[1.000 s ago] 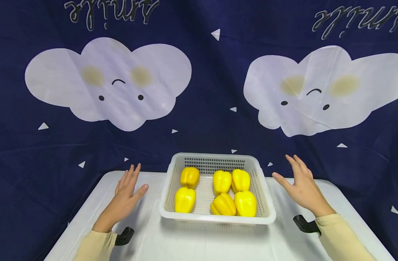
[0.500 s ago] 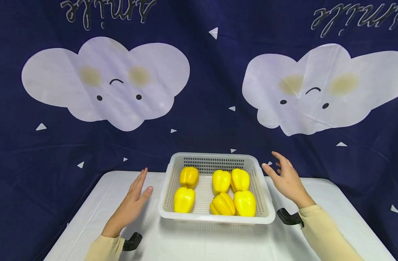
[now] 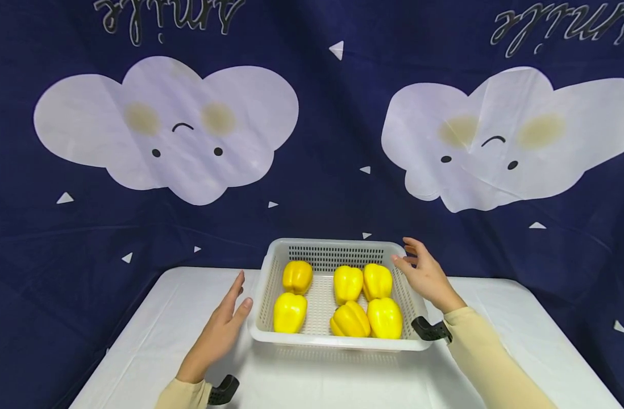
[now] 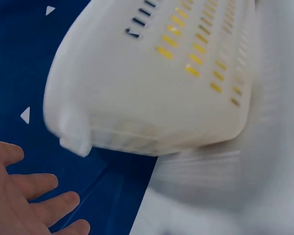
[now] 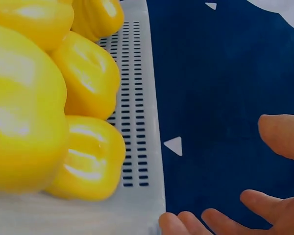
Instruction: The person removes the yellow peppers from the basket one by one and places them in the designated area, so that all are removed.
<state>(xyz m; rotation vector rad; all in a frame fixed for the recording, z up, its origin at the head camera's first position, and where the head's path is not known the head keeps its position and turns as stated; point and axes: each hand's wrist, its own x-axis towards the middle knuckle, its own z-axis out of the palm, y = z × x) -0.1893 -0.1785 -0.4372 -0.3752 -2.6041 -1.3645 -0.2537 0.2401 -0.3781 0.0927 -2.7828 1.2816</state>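
A white slotted plastic basket stands on the table with several yellow bell peppers inside, two at its left and the others grouped at its right. My left hand is just left of the basket, fingers extended and thumb apart, holding nothing. In the left wrist view its spread fingers show below the basket's side wall. My right hand is over the basket's right rim near the back corner, fingers loosely bent and holding nothing. The right wrist view shows the peppers left of that hand's fingers.
The white-covered table extends in front of the basket and to both sides. Directly behind it hangs a dark blue cloth printed with pale clouds and small triangles. A black strap-mounted piece juts from the right wrist over the basket's corner.
Both hands have moved inward toward the basket, the left one rightward and the right one leftward until it overlaps the rim. Basket and peppers have stayed put.
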